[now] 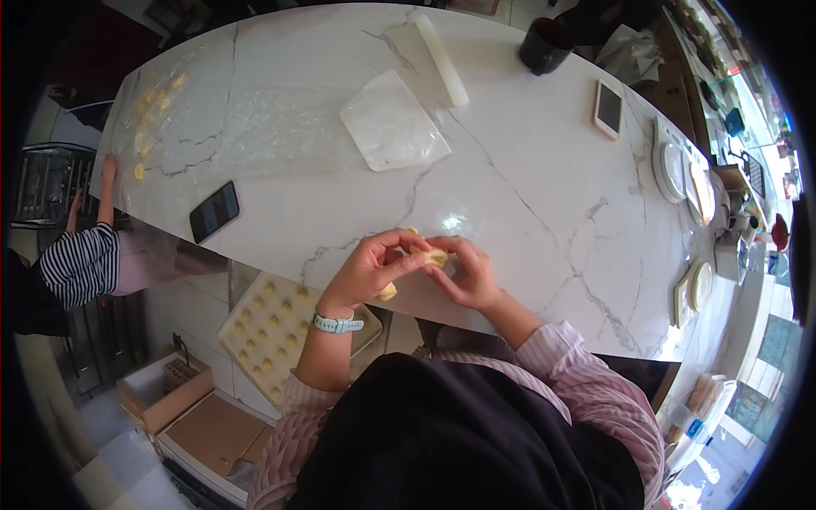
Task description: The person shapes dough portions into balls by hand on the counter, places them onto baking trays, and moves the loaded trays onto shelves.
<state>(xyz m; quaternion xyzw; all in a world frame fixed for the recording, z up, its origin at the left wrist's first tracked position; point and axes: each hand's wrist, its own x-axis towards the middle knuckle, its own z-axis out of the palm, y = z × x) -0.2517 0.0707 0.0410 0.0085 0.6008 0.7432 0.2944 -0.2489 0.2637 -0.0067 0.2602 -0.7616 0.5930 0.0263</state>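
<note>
Over the near edge of the marble table, both my hands pinch a small pale yellow piece of dough (436, 257) between them. My left hand (371, 268), with a light blue watch on its wrist, has thumb and fingers closed on the dough's left side. My right hand (470, 276) grips its other side with fingertips and thumb. A second pale yellow dough lump (388, 292) shows just below my left hand; whether the hand touches it, I cannot tell. Another yellow bit (413, 230) peeks out behind my left fingers.
A tray of small dough balls (270, 327) sits below the table edge at left. On the marble table (527, 170) lie a dark phone (215, 212), a white scraper (393, 123), a white rolling pin (442, 64), plastic film and another phone (608, 109). A person (85, 259) stands at far left.
</note>
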